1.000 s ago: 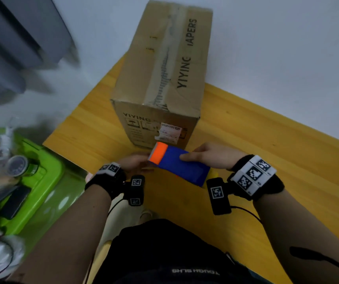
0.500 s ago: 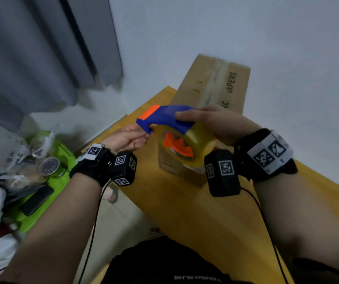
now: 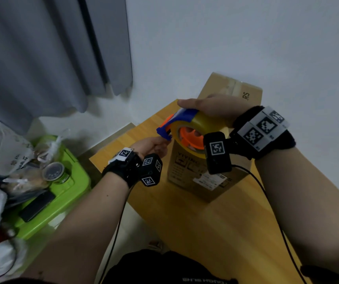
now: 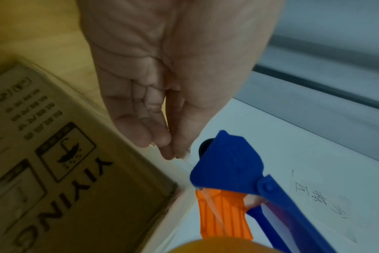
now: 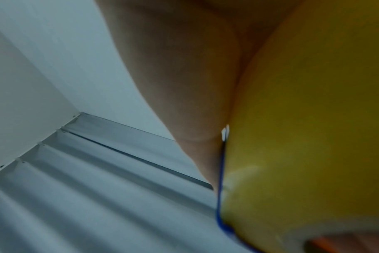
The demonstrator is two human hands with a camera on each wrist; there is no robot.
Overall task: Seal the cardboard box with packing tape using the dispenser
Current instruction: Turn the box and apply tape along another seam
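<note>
The right hand (image 3: 209, 110) is gripping the blue-and-orange plastic tape dispenser (image 3: 176, 125) with its yellowish roll, above the brown cardboard box (image 3: 209, 173) on the wooden table (image 3: 195, 222). The left hand's (image 4: 162, 95) fingertips are pinching the clear tape end (judged: freeing it). Next, stick it to the box.

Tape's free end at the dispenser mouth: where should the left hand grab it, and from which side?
Pinch the loose tape end just ahead of the dispenser's blue nose, coming from below and in front. It is a thin flat strip, so thumb-and-fingertip suits it; the left hand seems to pinch it there now. The right hand grips the roll from above, blocking that side.
</note>
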